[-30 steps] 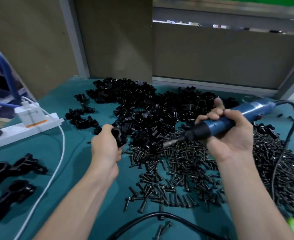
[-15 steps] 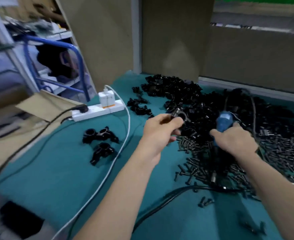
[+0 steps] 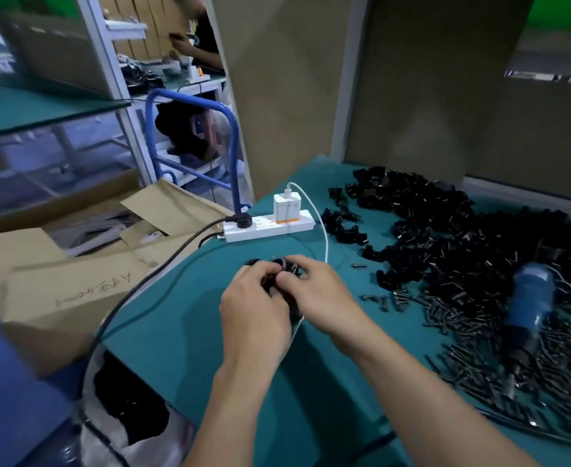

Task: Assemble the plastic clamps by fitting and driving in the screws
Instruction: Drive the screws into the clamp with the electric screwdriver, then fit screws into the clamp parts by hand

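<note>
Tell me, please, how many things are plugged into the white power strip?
2: a black plug at its left end, a white charger right of it; none seem hidden.

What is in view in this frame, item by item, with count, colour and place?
table: one, teal top, centre
clamp pile: too many to count, black, far right of table
screws: too many to count, dark, near right
electric screwdriver: one, blue, lying on the screws, blurred
power strip: one, white, table's left edge
charger: one, white with orange band, plugged into the strip
white cable: one, from charger towards the hands
black cable: one, over table's left edge
cardboard box: one, brown, left of table
bag: one, whitish, bottom left
clamp pieces: black, count hidden by fingers
left hand: grips clamp pieces
right hand: grips clamp pieces
</note>
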Tool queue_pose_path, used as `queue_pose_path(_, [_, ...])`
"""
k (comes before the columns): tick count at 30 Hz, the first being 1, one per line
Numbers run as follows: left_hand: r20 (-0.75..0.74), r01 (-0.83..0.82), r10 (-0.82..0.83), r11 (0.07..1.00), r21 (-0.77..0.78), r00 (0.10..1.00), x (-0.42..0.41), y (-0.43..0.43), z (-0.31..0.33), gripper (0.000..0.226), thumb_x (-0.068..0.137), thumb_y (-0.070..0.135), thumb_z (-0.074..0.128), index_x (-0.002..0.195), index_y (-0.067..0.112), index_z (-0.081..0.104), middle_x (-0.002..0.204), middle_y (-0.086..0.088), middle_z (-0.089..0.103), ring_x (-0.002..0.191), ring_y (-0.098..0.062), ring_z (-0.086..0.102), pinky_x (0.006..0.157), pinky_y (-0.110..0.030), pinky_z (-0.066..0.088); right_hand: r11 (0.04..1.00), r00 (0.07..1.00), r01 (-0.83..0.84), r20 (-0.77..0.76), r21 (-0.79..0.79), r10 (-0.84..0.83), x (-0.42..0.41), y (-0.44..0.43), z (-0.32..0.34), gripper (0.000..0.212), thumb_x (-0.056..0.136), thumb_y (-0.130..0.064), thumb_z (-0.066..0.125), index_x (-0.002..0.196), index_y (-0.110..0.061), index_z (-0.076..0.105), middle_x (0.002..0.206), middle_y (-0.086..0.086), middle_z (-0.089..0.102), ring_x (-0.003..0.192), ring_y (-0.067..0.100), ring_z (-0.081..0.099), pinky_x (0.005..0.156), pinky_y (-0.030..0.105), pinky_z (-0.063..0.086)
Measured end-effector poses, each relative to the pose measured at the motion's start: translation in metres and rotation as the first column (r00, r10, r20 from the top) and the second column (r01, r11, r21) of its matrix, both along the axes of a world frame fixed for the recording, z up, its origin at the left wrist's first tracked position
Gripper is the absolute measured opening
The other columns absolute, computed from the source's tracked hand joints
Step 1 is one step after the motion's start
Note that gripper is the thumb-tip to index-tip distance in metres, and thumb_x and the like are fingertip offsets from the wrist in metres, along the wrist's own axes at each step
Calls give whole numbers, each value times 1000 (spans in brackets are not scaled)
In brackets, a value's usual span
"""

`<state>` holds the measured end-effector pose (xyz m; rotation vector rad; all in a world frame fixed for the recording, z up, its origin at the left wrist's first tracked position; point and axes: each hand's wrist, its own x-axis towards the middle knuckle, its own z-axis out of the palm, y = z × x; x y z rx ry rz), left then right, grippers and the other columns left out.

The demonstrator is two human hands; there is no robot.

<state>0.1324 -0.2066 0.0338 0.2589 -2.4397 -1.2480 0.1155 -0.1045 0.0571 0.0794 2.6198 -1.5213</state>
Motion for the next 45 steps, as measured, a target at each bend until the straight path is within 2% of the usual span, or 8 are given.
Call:
queue_pose_path(10, [267,-122,188,962,-245,945,-13,-24,-26,37,96,15,56,121,40,69,90,3,74,79,-23,58,71,-33,39,831,985,151,-151,535,-82,-43,23,-15,35,95,-27,62,129,-34,68,132,9,59,118,32,56,105,39,49])
queue_pose_path(13, [197,-83,131,969,-232,972,-8,-22,-23,30,96,17,61,117,33,75,133,4,69,121,-22,63,103,-39,46,587,984,143,-48,797,-174,-58,85,-11,54,88,-19,62,141,-23,57,135,12,59,123,34,53,106,45,46])
queue_pose_path(17, [3,-42,43,982,-182,999,-3,0,-16,26,90,5,69,107,22,81,137,1,68,140,-21,51,120,-37,32,585,947,-162,292,795,-134,-73,142,-15,73,96,-1,46,159,-31,25,143,14,45,94,28,58,62,37,52])
queue_pose_path(22, [-130,158,-192,959,-234,973,7,65,-16,25,79,-3,79,93,18,81,121,-5,76,126,-26,62,114,-36,38,573,999,21,7,820,-47,-71,166,-21,26,98,-6,54,106,-30,49,96,5,61,70,22,57,51,34,42])
queue_pose_path(28, [37,404,-403,899,-168,914,-8,133,-12,32,95,18,64,125,27,72,139,7,64,137,-12,46,116,-24,29,803,937,349,-213,483,-278,-44,183,-32,12,92,-15,74,89,-26,79,83,-6,72,75,12,63,71,22,47])
queue_pose_path(35, [264,636,-639,764,110,722,-61,203,-20,78,93,12,55,157,46,27,146,0,56,120,-19,56,99,-33,47,824,808,557,-299,104,-508,-17,217,-32,23,81,-13,81,74,-34,81,71,-25,73,74,-9,69,64,1,45])
queue_pose_path(40, [111,551,-545,834,-29,831,-59,228,-43,62,94,39,68,150,48,41,127,2,65,121,-23,56,101,-38,45,813,788,559,-200,-161,-582,5,245,-26,27,76,-11,85,71,-37,82,76,-17,77,76,1,73,76,28,60])
queue_pose_path(45, [-161,530,-522,848,6,837,-50,238,-52,51,95,23,73,143,31,60,115,12,65,120,-17,57,104,-40,49,838,882,376,-126,-396,-455,18,263,-18,27,78,7,81,72,-20,84,84,-4,80,77,7,74,71,16,55])
